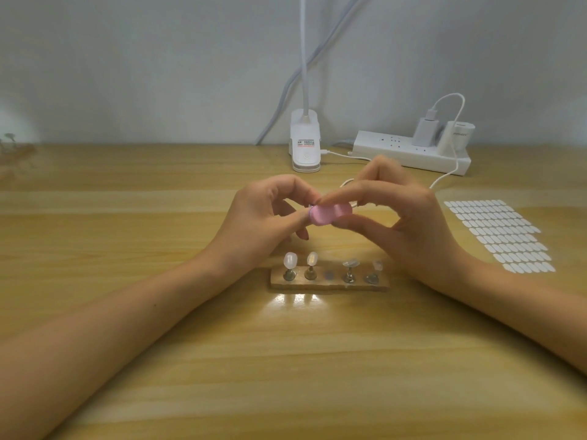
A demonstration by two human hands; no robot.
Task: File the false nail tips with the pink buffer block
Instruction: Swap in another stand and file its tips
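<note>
While my right hand [409,223] pinches one buffer [330,214], my left hand [263,214] curls at its end, grip unclear; four tips [290,260] at 6 o'clock.

Wooden table [127,217]: nail-tip stand [330,283], sticker sheet [502,236]

place: small nail-craft desk; home or studio, cannot tell
surface: wood-grain table [127,344] against plain white wall [127,58]
power: power strip [397,154], chargers plugged in
light: clip lamp [305,144]
supplies: false nail tips [290,259] on stand [330,282], sheet of oval stickers [502,236]
</note>
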